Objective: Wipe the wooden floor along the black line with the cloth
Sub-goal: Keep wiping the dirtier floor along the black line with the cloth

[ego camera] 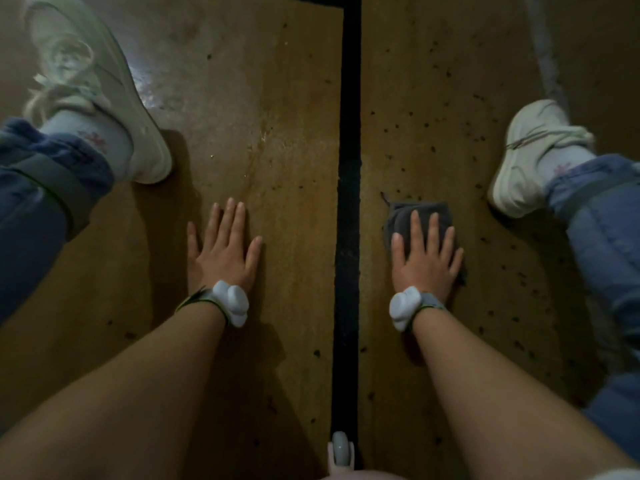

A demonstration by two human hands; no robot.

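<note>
Two hands lie flat on the wood floor (277,168), one each side of the black line (348,202): the left hand (225,252) rests bare with fingers straight, holding nothing, and the right hand (427,259) presses straight fingers on the grey cloth (401,218), just right of the line. Dark specks dot the floor around the cloth, and pale shoes (100,95) sit out to either side.

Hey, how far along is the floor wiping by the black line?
Done, it seems: left of the black line the floor shows a wet sheen and few marks. In hand: the right hand presses the cloth flat right of the line; the left hand rests on bare floor. Left: the many dark specks there.
</note>
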